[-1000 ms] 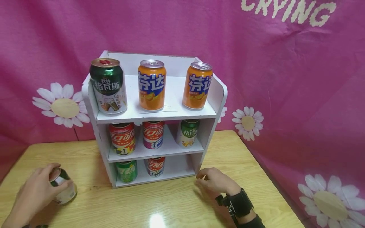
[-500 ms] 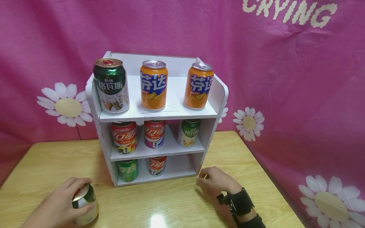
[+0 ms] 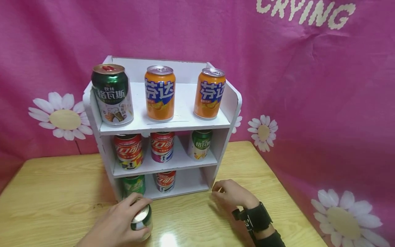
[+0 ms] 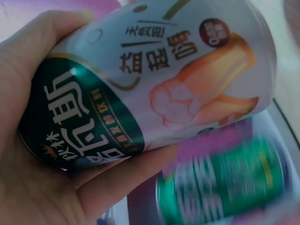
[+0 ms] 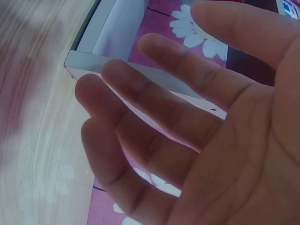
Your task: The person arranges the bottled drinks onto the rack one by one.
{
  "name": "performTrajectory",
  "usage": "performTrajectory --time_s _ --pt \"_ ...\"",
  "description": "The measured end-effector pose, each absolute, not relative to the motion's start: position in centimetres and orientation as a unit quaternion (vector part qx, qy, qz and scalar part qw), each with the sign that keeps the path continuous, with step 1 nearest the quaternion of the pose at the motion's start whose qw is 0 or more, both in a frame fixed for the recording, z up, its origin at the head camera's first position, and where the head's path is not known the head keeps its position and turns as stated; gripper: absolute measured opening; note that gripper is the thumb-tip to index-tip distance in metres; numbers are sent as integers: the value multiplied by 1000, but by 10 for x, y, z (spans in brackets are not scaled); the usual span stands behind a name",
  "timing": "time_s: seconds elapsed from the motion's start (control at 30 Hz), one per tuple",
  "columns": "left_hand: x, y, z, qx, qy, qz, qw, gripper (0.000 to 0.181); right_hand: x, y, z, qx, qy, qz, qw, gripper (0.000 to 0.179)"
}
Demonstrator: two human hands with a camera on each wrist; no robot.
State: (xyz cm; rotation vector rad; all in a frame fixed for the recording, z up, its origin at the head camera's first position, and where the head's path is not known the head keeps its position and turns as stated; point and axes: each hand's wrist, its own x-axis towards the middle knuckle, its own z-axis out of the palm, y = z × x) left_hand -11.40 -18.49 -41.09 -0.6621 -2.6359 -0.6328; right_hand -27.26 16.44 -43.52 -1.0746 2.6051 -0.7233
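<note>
My left hand point(image 3: 118, 223) grips a green-and-white drink can point(image 4: 154, 89) around its upper part, in front of the shelf's lower left corner. Behind that hand, a green can point(image 3: 134, 184) stands on the bottom shelf, partly hidden; it shows blurred in the left wrist view. A red cola can point(image 3: 165, 180) stands beside it. Near the lower right corner of the white shelf rack point(image 3: 182, 170), my right hand point(image 3: 233, 193) rests by the table with loosely bent fingers point(image 5: 164, 112) and holds nothing.
On the top shelf stand a green-and-white can point(image 3: 112, 94) and two orange soda cans point(image 3: 160, 93). The middle shelf bears two red cola cans point(image 3: 129, 151) and another green-and-white can point(image 3: 200, 144). A pink flowered cloth point(image 3: 296, 85) hangs behind the wooden table point(image 3: 61, 192).
My left hand has moved right across the table with the green-and-white can, from the far left to the front of the rack. The right hand has stayed in place.
</note>
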Motion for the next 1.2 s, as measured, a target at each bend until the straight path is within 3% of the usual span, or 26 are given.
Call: performTrajectory --time_s 0.13,0.33,0.73,1.2 --pt "-126 -161 -411 -262 -925 -235 144 51 -272 165 -435 -360 890 -251 119 10" --pt "-146 -131 -415 -283 -916 -240 154 53 -272 167 -434 -357 891 -255 117 11" --pt "-181 -84 -432 -243 -909 -240 239 62 -272 168 -433 -345 894 -254 128 13" --pt "-211 -62 -444 -242 -913 -227 238 64 -275 172 -433 -347 895 -254 121 13"
